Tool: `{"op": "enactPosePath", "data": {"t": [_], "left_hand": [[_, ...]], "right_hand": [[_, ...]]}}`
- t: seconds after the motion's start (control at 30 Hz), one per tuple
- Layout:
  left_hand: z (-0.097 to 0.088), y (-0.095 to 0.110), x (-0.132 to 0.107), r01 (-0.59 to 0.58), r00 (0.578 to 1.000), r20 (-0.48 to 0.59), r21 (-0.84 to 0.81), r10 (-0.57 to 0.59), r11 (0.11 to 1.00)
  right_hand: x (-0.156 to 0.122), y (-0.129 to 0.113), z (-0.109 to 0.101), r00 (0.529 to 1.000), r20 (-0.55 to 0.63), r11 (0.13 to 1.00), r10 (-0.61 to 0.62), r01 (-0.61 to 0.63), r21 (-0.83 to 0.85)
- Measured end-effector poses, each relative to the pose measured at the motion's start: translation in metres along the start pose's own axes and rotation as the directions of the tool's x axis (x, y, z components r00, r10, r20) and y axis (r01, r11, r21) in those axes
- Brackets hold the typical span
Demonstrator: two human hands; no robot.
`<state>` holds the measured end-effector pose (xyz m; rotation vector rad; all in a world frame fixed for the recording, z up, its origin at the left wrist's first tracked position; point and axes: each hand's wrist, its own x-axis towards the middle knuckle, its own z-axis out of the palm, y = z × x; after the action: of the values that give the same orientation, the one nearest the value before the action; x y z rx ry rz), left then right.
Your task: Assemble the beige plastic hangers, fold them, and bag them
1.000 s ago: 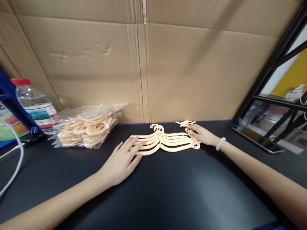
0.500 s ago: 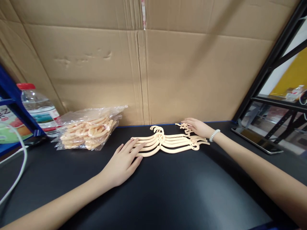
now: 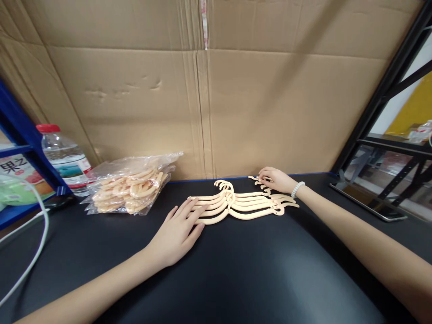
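Observation:
Several cream plastic folding clothes hangers [image 3: 251, 216] lie in an overlapping row on the black table, their hooks bunched at the middle. My left hand [image 3: 178, 234] rests flat over their left ends, fingers stretched out. At the far right end, my right hand [image 3: 275, 179], with a beaded bracelet at the wrist, has its fingers bent and drawn together on a thin cream hanger piece. The fingertips partly hide that piece. Other thin hanger ends [image 3: 285, 200] fan out just below this hand.
A clear plastic bag [image 3: 131, 186] of similar cream pieces lies left of the hangers. Behind it stands a red-capped water bottle [image 3: 69, 157]. A white cable [image 3: 42, 238] curves along the left. A tablet-like device [image 3: 367, 202] lies right. Cardboard [image 3: 270, 112] walls the back.
The fingers of my right hand have bent and pulled together over the far-right hanger ends. My left hand stays flat on the hangers. The whole view has shifted slightly.

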<state>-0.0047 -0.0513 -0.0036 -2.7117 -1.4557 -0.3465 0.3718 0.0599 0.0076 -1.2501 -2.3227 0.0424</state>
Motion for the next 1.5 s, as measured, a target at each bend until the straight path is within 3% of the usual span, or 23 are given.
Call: {"op": "enactPosePath", "data": {"t": [0.2, 0.4, 0.53, 0.63, 0.7, 0.77, 0.83, 0.9, 1.0, 1.13, 1.33, 1.37, 1.43, 1.5], "left_hand": [[-0.001, 0.001, 0.000, 0.006, 1.000, 0.006, 0.001, -0.006, 1.000], [-0.003, 0.002, -0.002, -0.011, 0.999, -0.048, 0.001, 0.012, 1.000], [-0.007, 0.007, -0.004, -0.111, 0.974, -0.206, -0.047, 0.099, 0.993], [-0.011, 0.017, -0.007, -0.165, 0.952, -0.297, -0.277, 0.079, 0.947], [-0.014, 0.028, -0.011, -0.129, 0.965, -0.261, -0.524, -0.014, 0.842], [-0.017, 0.039, -0.014, -0.045, 0.984, -0.145, -0.758, -0.101, 0.651], [-0.021, 0.048, -0.017, 0.041, 0.991, -0.021, -0.894, -0.133, 0.446], [-0.024, 0.054, -0.018, 0.106, 0.986, 0.060, -0.944, -0.154, 0.313], [-0.029, 0.057, -0.017, 0.131, 0.963, 0.073, -0.968, -0.259, 0.214], [-0.030, 0.057, -0.016, 0.059, 0.944, 0.016, -0.991, -0.329, 0.120], [-0.024, 0.058, -0.018, 0.039, 0.950, 0.013, -0.996, -0.313, 0.078], [-0.023, 0.057, -0.018, 0.035, 0.949, 0.009, -0.996, -0.316, 0.077], [-0.023, 0.056, -0.018, 0.025, 0.941, 0.004, -0.998, -0.338, 0.059], [-0.024, 0.053, -0.017, 0.020, 0.922, 0.008, -0.999, -0.388, 0.028]], "right_hand": [[0.001, -0.009, -0.004, 0.975, -0.201, 0.984, 0.092, -0.058, 0.171], [0.009, -0.025, -0.016, 0.870, -0.391, 0.881, 0.301, -0.097, 0.462], [0.016, -0.051, -0.027, 0.809, -0.396, 0.738, 0.434, -0.067, 0.672], [0.017, -0.088, -0.025, 0.830, -0.318, 0.621, 0.457, -0.042, 0.783], [0.013, -0.120, -0.018, 0.871, -0.242, 0.555, 0.429, -0.043, 0.831], [0.007, -0.152, -0.007, 0.913, -0.158, 0.497, 0.376, -0.055, 0.866], [0.000, -0.180, 0.004, 0.960, -0.039, 0.401, 0.278, -0.079, 0.913], [-0.009, -0.201, 0.012, 0.981, -0.001, 0.387, 0.195, -0.076, 0.919], [-0.019, -0.218, 0.017, 0.993, -0.039, 0.448, 0.115, -0.017, 0.894], [-0.024, -0.221, 0.021, 0.985, -0.118, 0.552, 0.129, 0.028, 0.834], [-0.026, -0.220, 0.029, 0.989, 0.036, 0.494, 0.147, -0.105, 0.863], [-0.025, -0.218, 0.028, 0.994, 0.035, 0.529, 0.099, -0.082, 0.845], [-0.025, -0.211, 0.022, 0.998, 0.011, 0.700, -0.054, 0.030, 0.714], [-0.026, -0.200, 0.017, 0.981, 0.004, 0.898, -0.193, 0.175, 0.404]]}}
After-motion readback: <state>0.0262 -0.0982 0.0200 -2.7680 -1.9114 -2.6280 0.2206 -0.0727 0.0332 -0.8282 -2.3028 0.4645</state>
